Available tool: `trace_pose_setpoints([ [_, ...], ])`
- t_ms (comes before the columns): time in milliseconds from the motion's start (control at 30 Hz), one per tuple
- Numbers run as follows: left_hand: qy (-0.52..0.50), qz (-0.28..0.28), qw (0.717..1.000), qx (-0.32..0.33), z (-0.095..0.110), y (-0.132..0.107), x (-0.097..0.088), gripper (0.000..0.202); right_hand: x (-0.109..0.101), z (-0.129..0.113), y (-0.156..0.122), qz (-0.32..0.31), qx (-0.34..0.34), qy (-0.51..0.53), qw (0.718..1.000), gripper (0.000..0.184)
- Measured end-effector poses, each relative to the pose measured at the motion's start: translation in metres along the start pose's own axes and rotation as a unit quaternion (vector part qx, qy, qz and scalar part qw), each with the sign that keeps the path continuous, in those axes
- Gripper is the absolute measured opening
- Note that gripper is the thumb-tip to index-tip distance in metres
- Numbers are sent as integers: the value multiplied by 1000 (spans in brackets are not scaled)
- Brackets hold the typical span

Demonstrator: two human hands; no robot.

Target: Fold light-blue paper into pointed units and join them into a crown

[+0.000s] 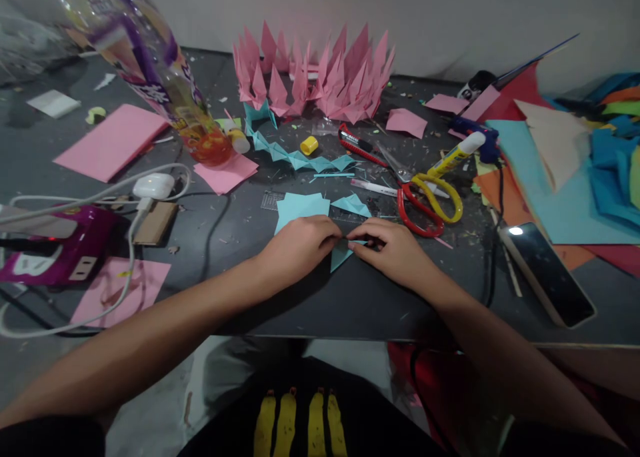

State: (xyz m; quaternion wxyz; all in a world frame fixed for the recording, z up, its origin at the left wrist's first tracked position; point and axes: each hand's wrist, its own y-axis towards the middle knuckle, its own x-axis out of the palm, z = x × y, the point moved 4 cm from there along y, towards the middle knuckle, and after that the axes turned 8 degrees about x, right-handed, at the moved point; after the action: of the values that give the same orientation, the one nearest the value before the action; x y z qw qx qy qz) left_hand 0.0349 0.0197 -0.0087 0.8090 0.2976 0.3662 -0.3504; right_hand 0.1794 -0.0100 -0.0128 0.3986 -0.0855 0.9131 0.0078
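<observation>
Forearms reaching in over the table's near edge (350, 310), my left hand (299, 245) and right hand (395, 249) pinch the folded teal paper piece (341, 255) between curled fingers.

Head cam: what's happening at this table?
A person is working a small blue paper piece on the dark table, with the left hand and right hand both pinching it. More blue sheets lie just beyond. Scissors, a glue stick and a pink spiked paper ring sit further back.
</observation>
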Motion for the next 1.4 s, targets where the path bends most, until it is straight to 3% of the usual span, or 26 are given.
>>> trace_pose_setpoints([
  [233,64,-21,997,43,3,-2,1,17,0,2,0,6,-15,-11,1000,13],
  [367,144,-83,980,113,13,-6,3,17,1,2,-2,28,-63,-43,997,14],
  [500,187,-110,971,105,16,-7,1,13,2,0,-6,45,-126,-108,985,17],
  [600,195,-125,968,98,17,-6,-1,17,1,-3,-9,55,-159,-188,968,22],
  [733,204,-148,964,87,16,-4,-4,21,0,-15,-20,72,-231,-310,920,28],
  [833,194,-144,967,80,15,-2,-6,22,3,-21,-28,33,-270,-342,900,29],
  [967,178,-147,971,66,13,-2,-8,26,4,-8,-28,-7,-206,-331,921,32],
  [1133,169,-147,972,67,13,-2,-9,26,-4,17,-22,48,-93,-276,956,30],
  [1400,131,-163,977,41,12,-1,-11,31,-16,28,-15,92,-11,-165,982,26],
])
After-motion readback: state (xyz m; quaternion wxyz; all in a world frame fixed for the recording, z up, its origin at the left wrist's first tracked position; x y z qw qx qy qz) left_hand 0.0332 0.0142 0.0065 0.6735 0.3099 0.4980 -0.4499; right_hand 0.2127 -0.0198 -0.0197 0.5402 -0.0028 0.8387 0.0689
